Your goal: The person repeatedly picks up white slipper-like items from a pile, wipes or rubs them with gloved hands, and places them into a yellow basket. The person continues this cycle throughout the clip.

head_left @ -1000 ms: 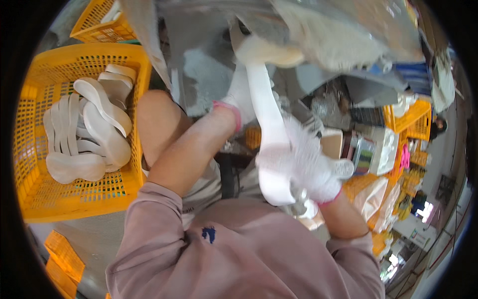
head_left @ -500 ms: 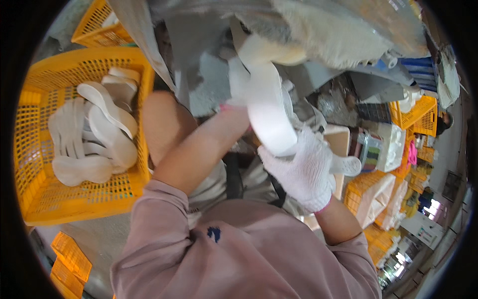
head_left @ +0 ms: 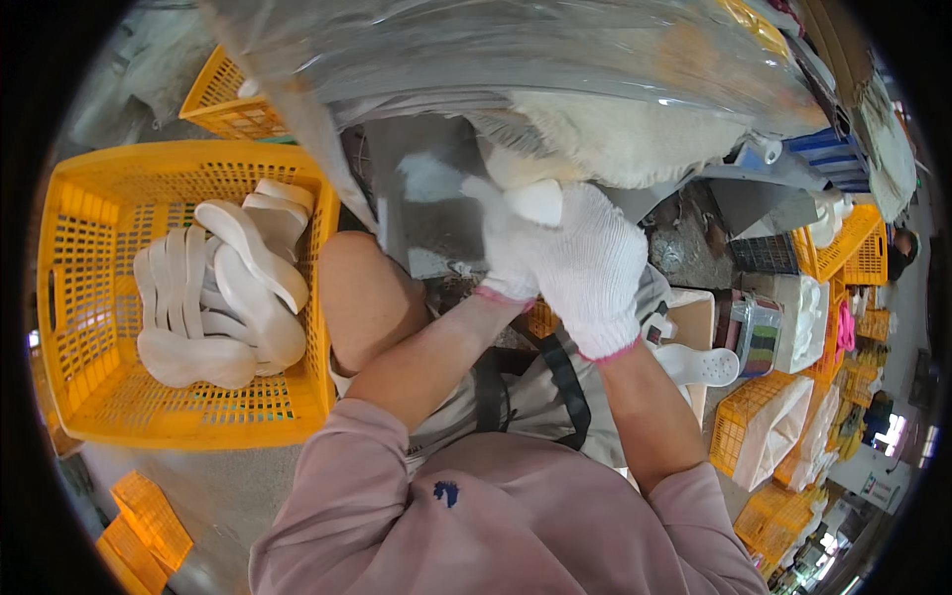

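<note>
Both hands wear white knit gloves with pink cuffs and meet in front of me. A white shoe sole point(head_left: 536, 203) sits between them, mostly hidden, with only one rounded end showing. My right hand point(head_left: 595, 260) is closed around it from the right. On its left side, my left hand point(head_left: 509, 243) also grips it; the fingers are blurred and partly covered. Just beyond the hands, the sole's visible end is close to a cream, fluffy-edged pad or wheel point(head_left: 526, 164); whether they touch I cannot tell. A yellow basket point(head_left: 188, 426) on my left holds several white soles point(head_left: 260, 297).
A grey, plastic-wrapped cover point(head_left: 516, 59) hangs over the work spot. By my right forearm, another white sole point(head_left: 709, 366) with small holes lies near an open box point(head_left: 692, 315). Yellow crates point(head_left: 759, 421) line the right side; more crates point(head_left: 151, 511) stand at lower left.
The sole has gone from lying long and open to view to being mostly covered by my hands. My right hand has moved up and away from me, against the left.
</note>
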A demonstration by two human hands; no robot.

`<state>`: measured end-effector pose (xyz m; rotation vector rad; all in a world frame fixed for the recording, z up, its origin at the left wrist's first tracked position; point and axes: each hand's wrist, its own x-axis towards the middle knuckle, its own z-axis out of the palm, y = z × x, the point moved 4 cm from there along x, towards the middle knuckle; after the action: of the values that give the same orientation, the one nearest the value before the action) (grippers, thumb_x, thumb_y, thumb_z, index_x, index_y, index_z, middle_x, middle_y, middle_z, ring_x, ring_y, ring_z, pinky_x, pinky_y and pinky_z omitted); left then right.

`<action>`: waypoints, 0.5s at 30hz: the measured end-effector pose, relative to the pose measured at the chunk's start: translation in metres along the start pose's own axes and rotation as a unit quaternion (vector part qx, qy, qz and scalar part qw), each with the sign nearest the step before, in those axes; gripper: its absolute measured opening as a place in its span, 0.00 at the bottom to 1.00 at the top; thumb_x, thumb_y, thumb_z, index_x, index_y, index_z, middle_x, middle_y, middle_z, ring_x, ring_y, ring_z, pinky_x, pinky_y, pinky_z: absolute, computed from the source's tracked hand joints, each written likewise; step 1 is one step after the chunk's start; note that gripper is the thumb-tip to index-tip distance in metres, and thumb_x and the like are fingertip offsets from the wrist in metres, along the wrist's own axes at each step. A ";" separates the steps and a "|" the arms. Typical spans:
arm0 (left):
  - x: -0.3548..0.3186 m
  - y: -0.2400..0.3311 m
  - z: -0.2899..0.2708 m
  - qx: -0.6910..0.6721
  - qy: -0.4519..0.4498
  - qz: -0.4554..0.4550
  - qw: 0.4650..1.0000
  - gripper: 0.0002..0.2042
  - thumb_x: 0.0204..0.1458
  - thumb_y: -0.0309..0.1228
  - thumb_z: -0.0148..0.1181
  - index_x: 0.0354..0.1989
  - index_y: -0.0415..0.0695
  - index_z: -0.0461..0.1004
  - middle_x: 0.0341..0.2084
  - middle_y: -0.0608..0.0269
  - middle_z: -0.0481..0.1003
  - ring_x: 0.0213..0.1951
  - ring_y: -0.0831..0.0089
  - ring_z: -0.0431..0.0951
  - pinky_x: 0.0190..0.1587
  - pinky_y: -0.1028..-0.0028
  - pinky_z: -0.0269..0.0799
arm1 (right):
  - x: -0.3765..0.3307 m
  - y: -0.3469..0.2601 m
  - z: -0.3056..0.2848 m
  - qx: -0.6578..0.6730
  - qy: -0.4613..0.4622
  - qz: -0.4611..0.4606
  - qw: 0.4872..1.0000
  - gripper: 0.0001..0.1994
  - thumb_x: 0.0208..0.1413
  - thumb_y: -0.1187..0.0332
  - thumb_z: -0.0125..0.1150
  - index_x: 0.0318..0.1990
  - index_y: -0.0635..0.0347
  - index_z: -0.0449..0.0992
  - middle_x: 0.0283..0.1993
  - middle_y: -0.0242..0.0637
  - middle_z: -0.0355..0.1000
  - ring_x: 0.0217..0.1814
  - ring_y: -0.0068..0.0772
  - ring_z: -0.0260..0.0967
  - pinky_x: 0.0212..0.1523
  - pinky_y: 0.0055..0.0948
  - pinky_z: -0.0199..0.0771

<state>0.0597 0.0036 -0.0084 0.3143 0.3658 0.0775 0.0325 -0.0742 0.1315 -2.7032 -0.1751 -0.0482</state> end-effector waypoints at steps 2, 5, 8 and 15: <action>-0.005 -0.001 0.005 0.029 0.006 0.023 0.999 0.27 0.73 0.55 0.38 0.61 0.46 0.73 0.53 0.57 0.80 0.55 0.62 0.79 0.62 0.63 0.74 | 0.008 -0.014 -0.001 0.013 -0.062 -0.088 0.994 0.26 0.47 0.51 0.76 0.49 0.60 0.81 0.41 0.49 0.80 0.43 0.54 0.81 0.45 0.46 0.81; -0.015 -0.016 0.000 -0.123 0.024 -0.155 0.980 0.34 0.68 0.67 0.37 0.57 0.48 0.72 0.47 0.55 0.79 0.51 0.58 0.80 0.59 0.58 0.75 | -0.015 -0.012 -0.017 0.097 -0.080 -0.064 0.990 0.24 0.49 0.52 0.74 0.47 0.59 0.80 0.42 0.50 0.78 0.46 0.57 0.78 0.47 0.49 0.79; -0.018 -0.020 -0.009 -0.038 0.024 -0.235 0.971 0.35 0.67 0.69 0.32 0.54 0.50 0.73 0.43 0.57 0.79 0.46 0.57 0.80 0.49 0.53 0.78 | -0.066 -0.006 -0.033 -0.035 -0.116 -0.109 0.987 0.18 0.49 0.61 0.69 0.46 0.62 0.78 0.38 0.53 0.75 0.44 0.59 0.76 0.47 0.52 0.77; 0.001 -0.005 0.008 -0.014 0.046 -0.166 0.985 0.32 0.69 0.64 0.39 0.60 0.48 0.73 0.53 0.57 0.78 0.57 0.59 0.75 0.62 0.59 0.70 | -0.008 -0.038 -0.033 -0.034 -0.171 -0.080 0.981 0.08 0.49 0.69 0.66 0.37 0.59 0.77 0.37 0.51 0.77 0.40 0.60 0.76 0.41 0.49 0.78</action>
<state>0.0640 -0.0033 -0.0032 0.2193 0.5045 -0.2303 0.0189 -0.0549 0.1764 -2.7404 -0.5013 0.3719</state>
